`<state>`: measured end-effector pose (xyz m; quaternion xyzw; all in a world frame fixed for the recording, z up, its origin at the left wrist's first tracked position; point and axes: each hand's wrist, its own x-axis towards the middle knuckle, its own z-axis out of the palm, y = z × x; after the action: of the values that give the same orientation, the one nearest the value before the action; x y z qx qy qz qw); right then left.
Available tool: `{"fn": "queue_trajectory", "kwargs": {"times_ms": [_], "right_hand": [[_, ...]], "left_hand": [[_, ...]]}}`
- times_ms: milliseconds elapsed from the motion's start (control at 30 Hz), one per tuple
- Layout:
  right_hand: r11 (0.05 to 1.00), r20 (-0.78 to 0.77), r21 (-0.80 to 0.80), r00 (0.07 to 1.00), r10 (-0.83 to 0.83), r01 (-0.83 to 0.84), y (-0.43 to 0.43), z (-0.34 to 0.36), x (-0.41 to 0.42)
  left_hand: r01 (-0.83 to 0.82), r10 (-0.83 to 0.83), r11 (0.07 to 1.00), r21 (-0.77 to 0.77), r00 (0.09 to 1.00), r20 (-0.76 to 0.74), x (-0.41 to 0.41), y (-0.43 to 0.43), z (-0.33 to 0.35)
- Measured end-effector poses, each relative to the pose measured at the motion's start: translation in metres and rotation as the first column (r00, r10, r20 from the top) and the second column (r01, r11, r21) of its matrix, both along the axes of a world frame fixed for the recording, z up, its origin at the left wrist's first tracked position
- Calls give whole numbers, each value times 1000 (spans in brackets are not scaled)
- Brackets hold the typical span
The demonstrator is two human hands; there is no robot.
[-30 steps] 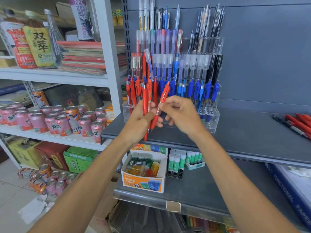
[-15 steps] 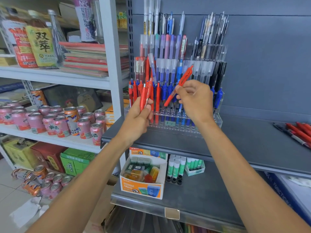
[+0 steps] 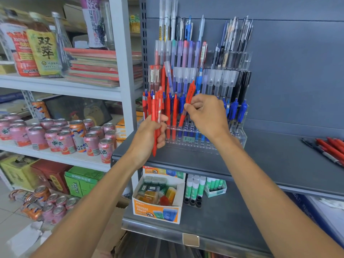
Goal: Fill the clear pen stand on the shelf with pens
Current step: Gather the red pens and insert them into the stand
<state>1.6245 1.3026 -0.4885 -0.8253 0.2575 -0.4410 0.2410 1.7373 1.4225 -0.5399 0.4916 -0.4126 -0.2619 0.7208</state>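
R fingers [image 3: 188, 107] pinch red pen [image 3: 190, 93], tip maybe in stand [image 3: 242, 139]; L fingers [image 3: 161, 140] grip bundle [image 3: 155, 110].

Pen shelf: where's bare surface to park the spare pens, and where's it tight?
Widest bare patch: grey shelf between the clear pen stand and the loose pens at its right end. A narrower strip runs along the front edge before the stand. The lower shelf is bare right of the glue sticks. Tight: the stand's rows and the cans.
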Motion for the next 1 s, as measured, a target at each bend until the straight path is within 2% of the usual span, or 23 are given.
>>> {"fn": "queue_trajectory", "kwargs": {"times_ms": [100, 200, 500, 633, 800, 933, 1000], "right_hand": [[1000, -104, -9, 995, -10, 9, 3, -9, 4], [999, -119, -15, 992, -50, 48, 7, -14, 5], [993, -206, -14, 971, -120, 120, 13, -20, 11], [992, -184, 0, 975, -125, 127, 13, -20, 9], [998, -154, 31, 986, -57, 62, 16, -16, -1], [999, -18, 49, 1000, -9, 10, 19, -19, -10], [993, 52, 99, 997, 64, -69, 21, -21, -15]], "left_hand": [[-42, 43, 999, -21, 996, 84, 1, 1, -2], [-60, 64, 998, -29, 985, 160, 2, 2, -3], [-86, 89, 996, -29, 985, 149, -1, -1, -7], [-86, 89, 996, -21, 982, 165, -1, 1, -5], [-76, 77, 997, -11, 981, 177, -3, 2, -3], [-56, 56, 998, -5, 981, 184, -8, 3, -1], [-35, 34, 999, 4, 981, 189, -12, 3, 0]]}}
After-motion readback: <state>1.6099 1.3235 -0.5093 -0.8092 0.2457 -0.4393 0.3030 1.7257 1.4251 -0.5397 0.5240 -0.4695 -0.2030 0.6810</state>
